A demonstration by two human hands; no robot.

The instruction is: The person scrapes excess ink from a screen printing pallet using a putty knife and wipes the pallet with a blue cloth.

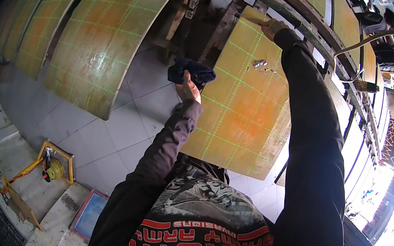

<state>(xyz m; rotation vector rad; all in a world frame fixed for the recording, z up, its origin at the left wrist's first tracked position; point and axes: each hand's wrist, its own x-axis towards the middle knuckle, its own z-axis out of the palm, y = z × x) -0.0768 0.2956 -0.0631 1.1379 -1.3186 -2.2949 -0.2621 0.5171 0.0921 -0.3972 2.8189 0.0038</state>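
My left hand (189, 88) grips a bunched dark cloth (193, 71) beside the left edge of a flat yellow-green board (244, 125). Bright green grid lines cross this board, and an orange patch marks its middle. My right hand (273, 27) reaches to the board's far end, its fingers bent down at the surface. Whether those fingers hold something thin cannot be made out. Between the hands and nearer the far end, a small silvery-grey blob (260, 63) sits on the board, with small specks around it.
More gridded boards (100, 37) line the left, beyond a gap over the tiled floor (140, 105). A metal rail (314, 38) runs along the far side. Lower left are a yellow frame (70, 170), a small green cylinder (54, 170) and a blue framed screen (92, 211). People (375, 25) are at the upper right.
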